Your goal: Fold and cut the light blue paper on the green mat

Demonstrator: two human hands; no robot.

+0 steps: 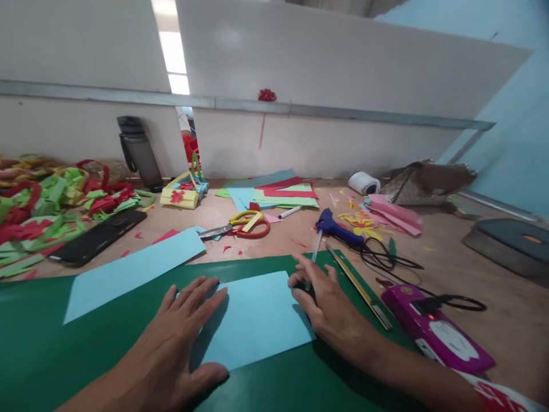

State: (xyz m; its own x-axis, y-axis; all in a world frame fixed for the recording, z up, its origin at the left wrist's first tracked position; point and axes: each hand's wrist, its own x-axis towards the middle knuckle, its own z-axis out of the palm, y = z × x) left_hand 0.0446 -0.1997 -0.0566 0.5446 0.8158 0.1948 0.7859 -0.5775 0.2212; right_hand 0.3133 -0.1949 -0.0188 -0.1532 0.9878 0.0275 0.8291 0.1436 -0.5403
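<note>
A light blue sheet of paper [257,320] lies on the green mat [274,383]. My left hand [184,326] rests over the sheet's left edge, its fingers spread and holding nothing. At the sheet's right edge is my right hand [323,303], its thumb and index finger curled around a thin translucent stick [317,247]. The stick's lower end is hidden by the fingers. Another blue paper strip [137,274] lies slantwise to the left. A yellow cutter knife [360,285] sits just beyond my right hand, on the mat's right edge.
Scissors [240,226], a blue glue gun [338,229] and coloured paper sheets [274,191] lie behind the mat. On the left are a black phone [100,237], a bottle [140,153] and piled paper pieces [47,212]. A purple power strip [437,329] with cables is at right.
</note>
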